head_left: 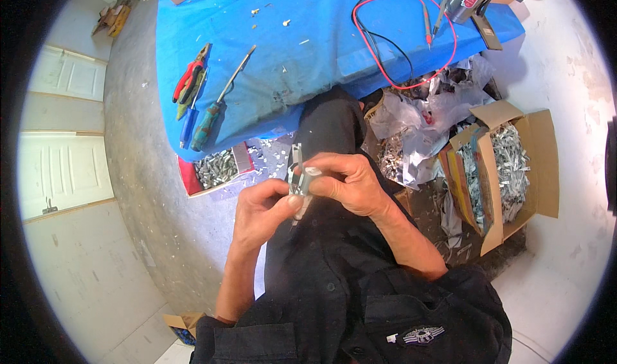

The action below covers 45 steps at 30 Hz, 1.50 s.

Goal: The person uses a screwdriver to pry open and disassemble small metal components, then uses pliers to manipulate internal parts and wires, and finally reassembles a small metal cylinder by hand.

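The small metal part (297, 174) sits upright between both hands above the person's lap, in front of the blue desk (308, 49). The right hand (344, 183) grasps it from the side; the left hand (263, 210) pinches its lower end.

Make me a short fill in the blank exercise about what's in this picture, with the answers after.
1. Both hands, left hand and right hand, hold one small silvery ____ part.
2. The red-handled pliers lie on a ____ table cover.
3. The open cardboard box of metal pieces stands on the person's ____ side.

Answers: metal; blue; right
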Each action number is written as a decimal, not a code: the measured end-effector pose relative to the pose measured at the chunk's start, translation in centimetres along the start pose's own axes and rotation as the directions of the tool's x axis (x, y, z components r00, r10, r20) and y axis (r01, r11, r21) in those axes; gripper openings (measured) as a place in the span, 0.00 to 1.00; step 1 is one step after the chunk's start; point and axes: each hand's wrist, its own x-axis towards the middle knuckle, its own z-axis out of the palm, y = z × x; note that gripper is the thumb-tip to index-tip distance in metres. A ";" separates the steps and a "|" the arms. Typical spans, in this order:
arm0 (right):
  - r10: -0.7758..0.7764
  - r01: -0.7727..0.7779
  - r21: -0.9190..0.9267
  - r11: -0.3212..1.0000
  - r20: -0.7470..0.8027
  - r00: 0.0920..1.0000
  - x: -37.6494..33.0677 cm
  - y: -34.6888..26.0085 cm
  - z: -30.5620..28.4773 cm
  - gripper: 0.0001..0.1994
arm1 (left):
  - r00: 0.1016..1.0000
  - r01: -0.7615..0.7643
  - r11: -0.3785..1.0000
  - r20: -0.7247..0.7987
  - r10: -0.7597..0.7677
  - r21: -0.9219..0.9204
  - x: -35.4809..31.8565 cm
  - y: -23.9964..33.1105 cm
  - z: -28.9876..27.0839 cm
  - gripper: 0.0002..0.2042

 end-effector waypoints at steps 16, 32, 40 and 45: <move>0.326 -0.209 0.359 0.910 -0.303 0.896 -0.3 1.9 -1.5 0.10 | 0.945 -0.027 0.925 -0.312 -0.101 -0.380 3.2 -2.3 -0.6 0.11; 0.341 -0.323 0.126 0.938 -0.163 0.926 -0.9 1.0 -0.4 0.11 | 0.986 0.039 0.965 -0.147 -0.079 -0.259 3.2 -2.1 2.5 0.13; 0.379 -0.203 0.768 0.607 -0.056 0.924 -1.1 2.7 -2.6 0.17 | 0.970 0.102 0.896 -0.157 -0.186 -0.432 3.1 -2.4 1.7 0.15; 0.326 -0.114 0.834 0.540 -0.082 0.942 -1.2 2.7 -2.9 0.16 | 0.953 -0.018 0.935 -0.289 -0.091 -0.354 3.2 -2.5 -0.6 0.13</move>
